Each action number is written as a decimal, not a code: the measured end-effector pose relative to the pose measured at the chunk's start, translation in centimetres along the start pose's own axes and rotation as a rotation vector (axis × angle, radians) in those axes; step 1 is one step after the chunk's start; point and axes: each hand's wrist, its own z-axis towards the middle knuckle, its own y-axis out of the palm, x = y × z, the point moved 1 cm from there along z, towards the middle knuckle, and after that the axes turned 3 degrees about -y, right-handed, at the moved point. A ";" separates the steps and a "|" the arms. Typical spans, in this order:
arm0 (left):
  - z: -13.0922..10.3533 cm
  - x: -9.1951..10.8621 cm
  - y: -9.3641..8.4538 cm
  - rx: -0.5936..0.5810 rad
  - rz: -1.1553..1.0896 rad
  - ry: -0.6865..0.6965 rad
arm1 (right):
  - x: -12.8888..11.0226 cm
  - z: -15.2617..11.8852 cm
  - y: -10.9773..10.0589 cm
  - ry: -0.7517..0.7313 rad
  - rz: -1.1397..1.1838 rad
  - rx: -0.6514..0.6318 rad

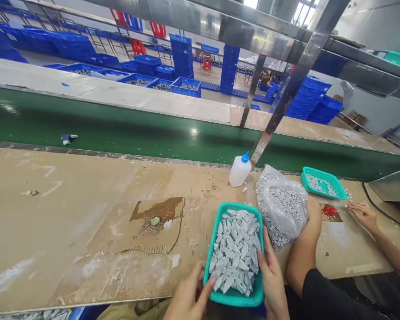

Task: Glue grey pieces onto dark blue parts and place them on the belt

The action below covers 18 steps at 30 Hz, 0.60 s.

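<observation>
A teal plastic basket (259, 291) full of small grey plastic pieces (236, 249) is held at the table's front edge. My left hand (191, 293) grips its lower left side, thumb over the rim. On the right side, my right hand (271, 271) closes around the wall with the thumb reaching inside. Just beyond the basket lies a clear plastic bag (282, 200) of similar grey pieces. A white squeeze bottle (240, 171) with a blue cap stands upright behind it. Left of the basket, a piece of cardboard (160, 240) carries a small round dish (155, 221).
At the right, a co-worker's hands (363, 215) are near a red patch (330, 210) on cardboard. Another teal basket (323, 183) sits behind them. A green conveyor belt (136, 135) runs behind the table, with a metal post (286, 93) rising there. Part of a blue bin (76, 313) shows below.
</observation>
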 end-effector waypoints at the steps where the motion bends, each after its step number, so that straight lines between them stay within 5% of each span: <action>1: 0.6 0.2 -0.6 0.027 0.002 0.004 | -0.4 1.9 -2.4 -0.038 -0.043 0.022; 6: 3.9 0.6 -4.1 0.203 0.048 0.047 | -1.2 10.5 -12.5 -0.236 -0.298 0.109; 9: 5.3 0.2 -5.1 0.301 0.095 0.061 | -1.4 12.9 -15.1 -0.329 -0.418 0.084; 11: 5.7 -0.2 -5.2 0.329 0.105 0.065 | -2.1 12.7 -15.0 -0.388 -0.476 0.071; 14: 5.2 -0.6 -4.9 0.350 0.069 0.102 | -3.4 10.7 -10.3 -0.470 -0.540 0.041; 18: 2.0 -1.0 -5.5 0.394 0.022 0.115 | -3.4 7.8 5.9 -0.555 -0.574 -0.195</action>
